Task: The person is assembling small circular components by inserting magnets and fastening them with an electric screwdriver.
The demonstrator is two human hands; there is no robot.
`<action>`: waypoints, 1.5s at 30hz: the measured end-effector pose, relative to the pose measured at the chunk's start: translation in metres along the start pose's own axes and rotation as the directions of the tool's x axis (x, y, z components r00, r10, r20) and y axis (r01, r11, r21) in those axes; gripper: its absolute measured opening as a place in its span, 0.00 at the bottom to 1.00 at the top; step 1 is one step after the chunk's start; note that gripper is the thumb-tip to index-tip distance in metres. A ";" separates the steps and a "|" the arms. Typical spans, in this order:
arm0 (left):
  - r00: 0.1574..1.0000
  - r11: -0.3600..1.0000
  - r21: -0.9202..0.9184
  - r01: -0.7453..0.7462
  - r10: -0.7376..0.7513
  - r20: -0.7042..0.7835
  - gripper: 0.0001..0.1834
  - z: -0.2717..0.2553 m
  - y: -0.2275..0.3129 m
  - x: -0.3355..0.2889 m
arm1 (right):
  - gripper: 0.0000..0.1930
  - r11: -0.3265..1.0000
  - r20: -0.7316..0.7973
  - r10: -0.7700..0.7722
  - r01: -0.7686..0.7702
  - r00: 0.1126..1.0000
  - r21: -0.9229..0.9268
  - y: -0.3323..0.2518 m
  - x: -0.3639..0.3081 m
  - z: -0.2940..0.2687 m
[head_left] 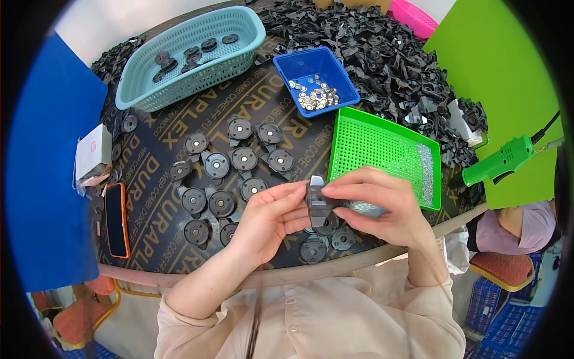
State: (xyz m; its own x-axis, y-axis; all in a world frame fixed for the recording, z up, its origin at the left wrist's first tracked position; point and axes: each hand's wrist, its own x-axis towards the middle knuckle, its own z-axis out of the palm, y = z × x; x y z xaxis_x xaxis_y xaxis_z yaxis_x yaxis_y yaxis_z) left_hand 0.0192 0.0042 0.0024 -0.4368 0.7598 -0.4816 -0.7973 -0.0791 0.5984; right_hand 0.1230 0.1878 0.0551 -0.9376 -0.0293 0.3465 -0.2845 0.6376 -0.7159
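Both my hands meet over the near edge of the table around a dark plastic part [318,206] with a paler tip. My left hand [263,221] pinches it from the left, thumb on top. From the right, the fingertips of my right hand [382,200] close on the same part. Round black discs [244,159] with small metal centres lie in loose rows beyond my left hand, several of them joined to angular pieces. More such discs [313,249] sit just under the held part. A green perforated tray [385,140] with small silver screws [426,173] is beyond my right hand.
A blue tray [327,109] holds silver metal pieces. Behind stands a pale blue basket [185,81] with black discs. Black parts [376,72] are heaped at the far right. A green power screwdriver [502,161] hangs right; a phone [117,221] and white box [94,149] lie left.
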 end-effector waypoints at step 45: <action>0.944 0.912 0.249 -0.326 0.328 0.032 0.15 -0.012 0.019 -0.048 | 0.10 0.992 -0.120 0.041 -0.054 0.992 -0.112 0.011 0.036 -0.009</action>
State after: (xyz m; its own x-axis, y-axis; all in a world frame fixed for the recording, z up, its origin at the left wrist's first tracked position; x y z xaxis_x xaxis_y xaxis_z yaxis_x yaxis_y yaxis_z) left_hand 0.0203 -0.0415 0.0294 -0.6609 0.7119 -0.2375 -0.4810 -0.1588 0.8622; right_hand 0.0882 0.2007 0.0644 -0.9176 0.0897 0.3873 -0.2089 0.7201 -0.6616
